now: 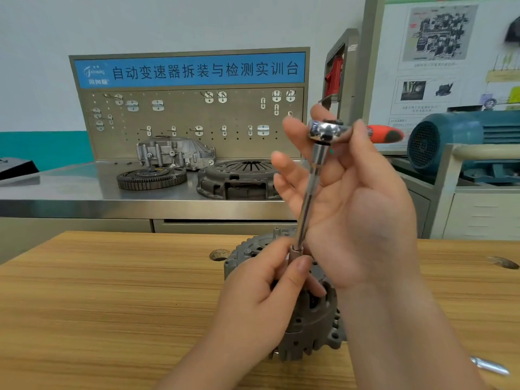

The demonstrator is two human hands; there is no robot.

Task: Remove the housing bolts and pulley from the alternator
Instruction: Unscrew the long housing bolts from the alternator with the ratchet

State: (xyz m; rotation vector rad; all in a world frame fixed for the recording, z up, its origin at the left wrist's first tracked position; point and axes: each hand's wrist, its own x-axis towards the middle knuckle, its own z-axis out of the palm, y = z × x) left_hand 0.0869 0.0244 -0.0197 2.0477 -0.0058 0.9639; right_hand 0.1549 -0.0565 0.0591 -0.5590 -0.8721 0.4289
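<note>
A grey alternator (312, 325) stands on the wooden table (112, 291), mostly behind my hands. A chrome ratchet head (327, 130) with a red handle (387, 133) sits on a long extension bar (308, 198) that runs down to a socket (296, 253) on the alternator's top. My right hand (346, 198) is raised, its fingertips pinching the ratchet head while the other fingers spread. My left hand (267, 294) pinches the socket between thumb and fingers. The bolt under the socket is hidden.
Behind the table stands a steel bench (84, 190) with a flywheel (152, 177), a clutch cover (239, 178), an aluminium housing (174, 153) and a pegboard. A teal motor (461, 139) sits at right. A metal tool tip (489, 365) lies at the table's right.
</note>
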